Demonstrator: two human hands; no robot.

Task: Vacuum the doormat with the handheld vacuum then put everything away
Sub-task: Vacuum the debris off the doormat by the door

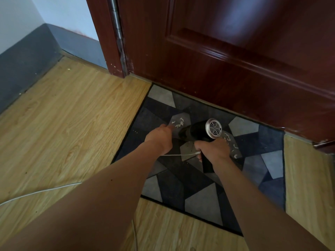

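A grey and dark blue patterned doormat (264, 160) lies on the wooden floor in front of a dark red door. My right hand (213, 149) grips the handle of a black handheld vacuum (197, 132) with a round silver vent at its back; its nozzle points left and down at the mat. White scraps (178, 123) lie on the mat by the nozzle, and more scraps (231, 142) lie to the right of my right hand. My left hand (160, 137) is beside the nozzle, fingers curled and hidden behind its back; a white cord (179, 155) runs between the two hands.
The dark red door (235, 51) and its frame (112, 42) stand right behind the mat. A grey skirting (27, 60) runs along the left wall. The white cord (41, 191) trails over the wooden floor at the lower left.
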